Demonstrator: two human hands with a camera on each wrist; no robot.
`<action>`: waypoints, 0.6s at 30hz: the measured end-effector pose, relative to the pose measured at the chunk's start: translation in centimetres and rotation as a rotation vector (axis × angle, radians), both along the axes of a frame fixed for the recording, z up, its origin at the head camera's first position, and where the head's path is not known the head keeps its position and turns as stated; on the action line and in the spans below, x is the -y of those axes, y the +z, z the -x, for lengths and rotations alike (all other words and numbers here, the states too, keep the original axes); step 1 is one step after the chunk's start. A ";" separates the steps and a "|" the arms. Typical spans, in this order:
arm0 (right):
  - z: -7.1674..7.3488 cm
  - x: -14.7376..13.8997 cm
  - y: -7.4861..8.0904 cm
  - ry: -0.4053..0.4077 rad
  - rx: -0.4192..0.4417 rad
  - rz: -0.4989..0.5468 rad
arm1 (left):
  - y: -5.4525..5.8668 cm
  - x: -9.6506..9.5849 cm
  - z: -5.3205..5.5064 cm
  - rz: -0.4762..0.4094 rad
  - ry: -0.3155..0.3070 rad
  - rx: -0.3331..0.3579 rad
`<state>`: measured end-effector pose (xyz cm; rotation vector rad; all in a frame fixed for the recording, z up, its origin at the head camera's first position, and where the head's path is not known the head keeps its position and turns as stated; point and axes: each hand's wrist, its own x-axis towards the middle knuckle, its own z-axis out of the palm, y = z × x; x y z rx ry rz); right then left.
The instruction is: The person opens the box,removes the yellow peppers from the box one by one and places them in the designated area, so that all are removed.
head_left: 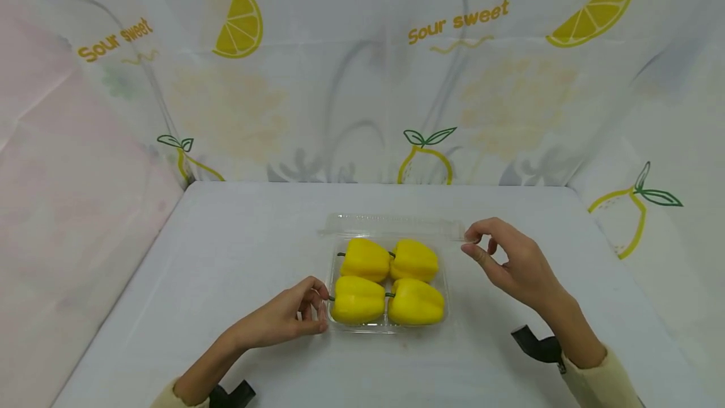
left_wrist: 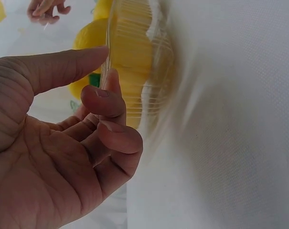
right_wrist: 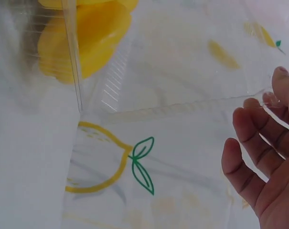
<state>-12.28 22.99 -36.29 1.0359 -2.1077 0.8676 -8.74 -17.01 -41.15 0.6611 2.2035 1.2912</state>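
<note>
Several yellow bell peppers (head_left: pixel 362 300) with green stems sit in two rows in a clear plastic clamshell container (head_left: pixel 368 330). Its transparent lid (head_left: pixel 391 225) is raised along the far side. At the container's left rim my left hand (head_left: pixel 289 313) pinches the edge between thumb and index finger; the left wrist view shows the thumb (left_wrist: pixel 82 64) against the rim, other fingers curled loosely. My right hand (head_left: pixel 518 266) is up at the lid's right end, and in the right wrist view its thumb and index finger pinch the lid's thin clear edge (right_wrist: pixel 220 101).
The container stands on a white-covered table (head_left: pixel 238 238). Behind it hangs a pale cloth backdrop (head_left: pixel 340 80) printed with lemons and lettering, and cloth also rises on both sides. A black wrist mount (head_left: pixel 538 345) is on the right forearm.
</note>
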 end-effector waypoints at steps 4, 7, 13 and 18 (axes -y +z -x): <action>1.0 0.1 0.4 -0.032 0.029 0.017 | 0.1 0.0 -0.1 -0.002 0.004 0.005; 1.8 0.1 0.8 -0.060 0.062 0.028 | 0.1 0.1 -0.1 0.000 0.001 0.001; 3.5 0.4 1.1 -0.074 0.146 0.066 | -0.2 0.1 0.0 0.018 -0.008 -0.020; 5.0 0.6 0.7 -0.078 0.193 0.078 | -0.4 0.1 0.0 0.014 -0.015 -0.019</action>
